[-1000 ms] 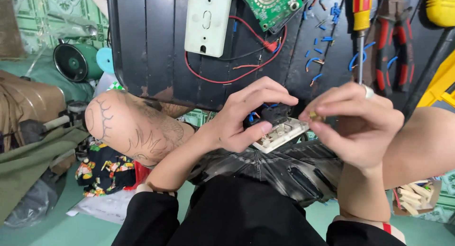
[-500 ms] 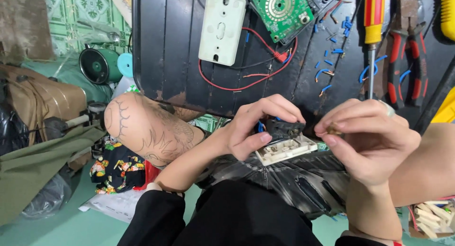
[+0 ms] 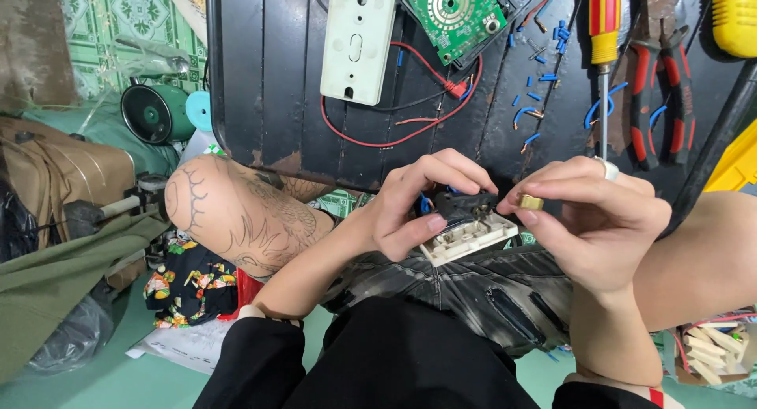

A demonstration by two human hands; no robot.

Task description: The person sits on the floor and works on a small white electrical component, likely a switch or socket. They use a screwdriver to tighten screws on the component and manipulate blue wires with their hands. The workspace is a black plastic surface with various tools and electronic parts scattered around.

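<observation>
Left hand [image 3: 410, 208] clamps cream-framed black switch module [image 3: 467, 227]; right hand [image 3: 599, 220] pinches small brass piece [image 3: 531, 201] beside it.

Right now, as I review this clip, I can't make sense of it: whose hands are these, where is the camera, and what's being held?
The camera sits on the person's head, looking down at their own lap. The left hand grips a small white and black electrical part. The right hand pinches a little brass piece beside it. Ahead lies a dark tray carrying a white switch plate, a green circuit board, red wire, blue wire scraps, a screwdriver and pliers.
</observation>
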